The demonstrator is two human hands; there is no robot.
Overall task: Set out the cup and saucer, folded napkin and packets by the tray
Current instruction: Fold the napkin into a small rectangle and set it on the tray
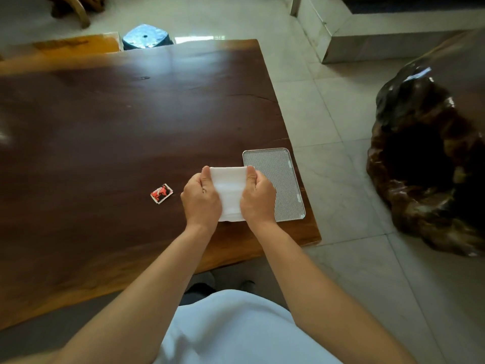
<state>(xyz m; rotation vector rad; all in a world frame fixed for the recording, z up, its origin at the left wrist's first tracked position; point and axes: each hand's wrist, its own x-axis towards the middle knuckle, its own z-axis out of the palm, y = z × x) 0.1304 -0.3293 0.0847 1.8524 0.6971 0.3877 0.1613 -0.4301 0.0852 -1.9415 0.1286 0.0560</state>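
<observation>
White napkin (228, 191): left hand (200, 199) and right hand (258, 199) are pinching its side edges, thumbs on top.
Tray (282, 179): lying just right.
Packet (161, 193): lying left, apart.

We count one white napkin (228, 193), one red packet (161, 193) and one ribbed metal tray (278, 179). We count two hands: one left hand (200, 199) and one right hand (258, 198). We also count one dark wooden table (118, 127), one blue stool (147, 38) and one glossy root block (430, 153).
</observation>
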